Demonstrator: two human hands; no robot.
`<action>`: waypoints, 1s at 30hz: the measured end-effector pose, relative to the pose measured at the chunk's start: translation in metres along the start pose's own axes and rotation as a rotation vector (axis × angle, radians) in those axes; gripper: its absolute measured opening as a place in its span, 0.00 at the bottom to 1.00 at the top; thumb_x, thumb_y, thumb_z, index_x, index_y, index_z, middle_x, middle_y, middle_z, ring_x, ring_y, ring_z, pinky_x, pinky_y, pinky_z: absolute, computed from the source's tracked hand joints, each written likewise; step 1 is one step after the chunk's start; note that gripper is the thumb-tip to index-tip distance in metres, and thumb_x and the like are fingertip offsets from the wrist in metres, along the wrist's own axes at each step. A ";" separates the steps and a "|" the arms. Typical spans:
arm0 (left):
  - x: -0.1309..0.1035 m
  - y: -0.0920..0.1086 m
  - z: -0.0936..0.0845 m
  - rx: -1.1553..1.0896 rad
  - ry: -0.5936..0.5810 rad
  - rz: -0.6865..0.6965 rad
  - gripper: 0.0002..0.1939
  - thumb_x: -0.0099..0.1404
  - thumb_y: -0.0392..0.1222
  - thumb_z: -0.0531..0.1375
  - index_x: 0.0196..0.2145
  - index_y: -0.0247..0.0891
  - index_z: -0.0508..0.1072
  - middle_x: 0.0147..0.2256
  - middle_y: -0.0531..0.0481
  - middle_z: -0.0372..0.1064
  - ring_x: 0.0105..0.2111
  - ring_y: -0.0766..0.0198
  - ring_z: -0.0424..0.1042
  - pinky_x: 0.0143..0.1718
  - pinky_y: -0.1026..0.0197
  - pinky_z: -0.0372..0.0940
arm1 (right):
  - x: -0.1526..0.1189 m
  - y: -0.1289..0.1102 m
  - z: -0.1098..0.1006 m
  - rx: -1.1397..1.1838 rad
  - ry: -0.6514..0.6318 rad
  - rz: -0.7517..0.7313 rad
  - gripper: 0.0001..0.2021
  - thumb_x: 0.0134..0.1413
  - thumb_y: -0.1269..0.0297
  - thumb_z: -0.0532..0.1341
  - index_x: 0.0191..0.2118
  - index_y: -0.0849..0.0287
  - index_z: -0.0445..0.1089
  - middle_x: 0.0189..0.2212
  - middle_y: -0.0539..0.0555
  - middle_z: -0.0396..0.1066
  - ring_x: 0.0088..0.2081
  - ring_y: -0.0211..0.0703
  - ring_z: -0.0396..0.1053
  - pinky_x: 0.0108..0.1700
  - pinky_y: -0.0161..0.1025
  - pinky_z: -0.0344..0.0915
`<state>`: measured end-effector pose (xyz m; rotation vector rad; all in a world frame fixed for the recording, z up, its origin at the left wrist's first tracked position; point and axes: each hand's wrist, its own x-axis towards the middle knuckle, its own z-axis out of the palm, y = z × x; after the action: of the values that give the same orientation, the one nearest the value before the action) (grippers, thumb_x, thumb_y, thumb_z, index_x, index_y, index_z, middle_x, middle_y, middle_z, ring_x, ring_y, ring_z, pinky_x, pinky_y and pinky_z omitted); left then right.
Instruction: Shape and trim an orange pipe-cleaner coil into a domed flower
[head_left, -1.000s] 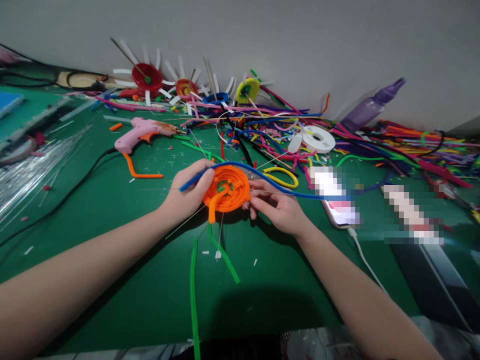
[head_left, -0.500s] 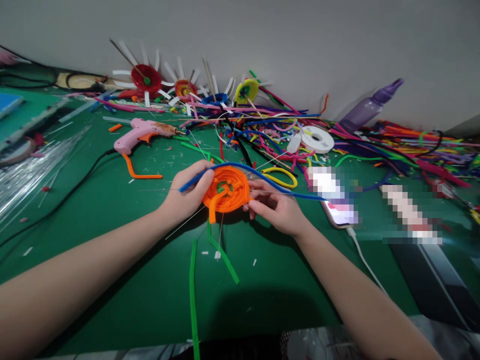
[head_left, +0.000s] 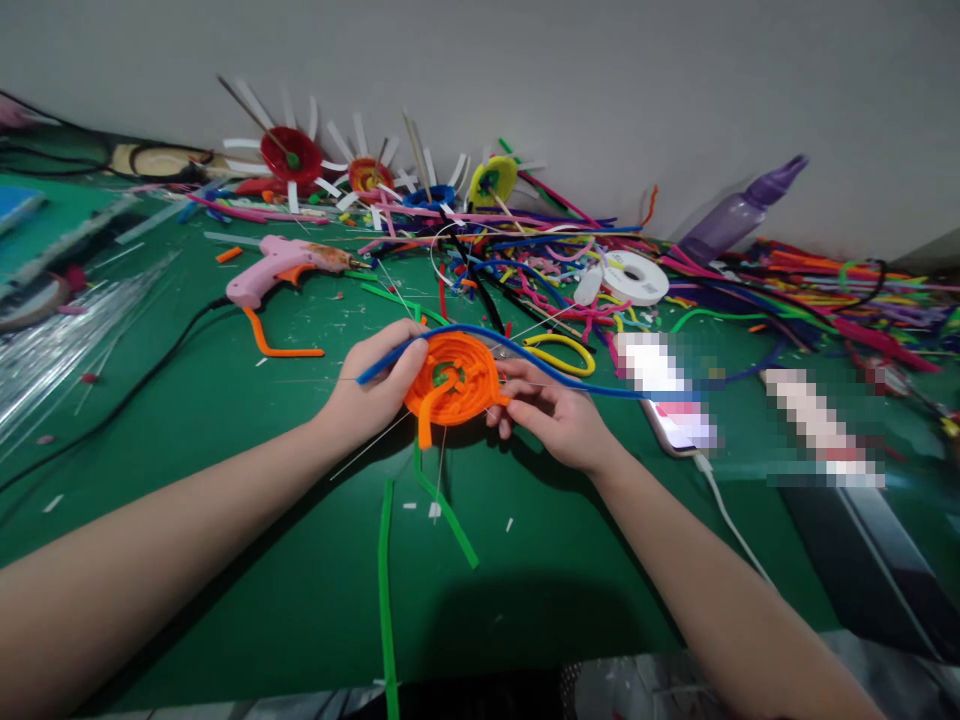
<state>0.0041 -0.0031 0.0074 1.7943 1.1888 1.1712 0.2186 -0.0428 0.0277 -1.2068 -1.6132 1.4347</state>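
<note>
An orange disc, coiled from pipe cleaners over thin wire spokes, has a green centre and a short orange tail at its lower edge. My left hand pinches its left side, thumb on top. Under that thumb also passes a blue pipe cleaner, which arches along the disc's far rim and runs right over my other hand. At the disc's right edge my right hand holds a small orange end between thumb and finger; the other fingers are curled partly out of sight beneath. Green strips lie in front.
A pink glue gun lies behind on the left, its cord trailing left. Finished discs with white strips lean at the back beside heaped pipe cleaners. A lit phone with a cable, a white spool and a purple bottle are on the right.
My right thumb and fingers have shifted slightly right, and the orange end in them now sticks out a little from the disc's rim. My left hand stays about where it was.
</note>
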 end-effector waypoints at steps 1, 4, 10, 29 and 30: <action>0.000 0.000 0.000 -0.001 -0.001 -0.001 0.11 0.66 0.44 0.52 0.30 0.37 0.68 0.26 0.53 0.64 0.26 0.67 0.62 0.27 0.65 0.60 | 0.000 0.001 0.000 0.008 0.009 0.010 0.05 0.51 0.63 0.57 0.31 0.58 0.64 0.31 0.52 0.73 0.26 0.33 0.69 0.37 0.38 0.71; 0.000 0.000 0.000 -0.005 -0.001 -0.002 0.11 0.66 0.44 0.52 0.30 0.38 0.68 0.26 0.53 0.64 0.27 0.67 0.62 0.28 0.65 0.60 | 0.000 0.001 0.001 0.024 0.023 0.010 0.05 0.51 0.63 0.58 0.31 0.58 0.64 0.29 0.52 0.73 0.25 0.33 0.69 0.37 0.38 0.71; 0.000 0.000 0.000 0.004 0.016 -0.008 0.11 0.65 0.44 0.52 0.29 0.38 0.68 0.26 0.53 0.65 0.26 0.66 0.62 0.28 0.64 0.61 | 0.001 -0.001 0.002 0.018 0.007 -0.005 0.05 0.52 0.63 0.57 0.33 0.58 0.65 0.28 0.51 0.73 0.26 0.34 0.69 0.37 0.38 0.71; 0.000 0.003 0.000 0.016 0.011 -0.028 0.11 0.65 0.46 0.52 0.30 0.39 0.68 0.26 0.52 0.65 0.28 0.64 0.63 0.30 0.63 0.60 | 0.002 0.001 0.002 0.029 0.002 -0.006 0.07 0.51 0.64 0.57 0.36 0.59 0.65 0.28 0.50 0.72 0.25 0.33 0.68 0.36 0.38 0.70; 0.000 0.003 0.000 0.016 0.006 -0.028 0.11 0.65 0.46 0.52 0.30 0.39 0.68 0.26 0.52 0.65 0.28 0.64 0.63 0.30 0.63 0.60 | 0.002 0.001 0.002 0.038 0.005 -0.004 0.07 0.50 0.64 0.57 0.37 0.59 0.65 0.28 0.49 0.71 0.25 0.33 0.68 0.36 0.37 0.70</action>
<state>0.0049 -0.0037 0.0098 1.7813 1.2258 1.1548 0.2162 -0.0418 0.0262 -1.1847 -1.5774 1.4524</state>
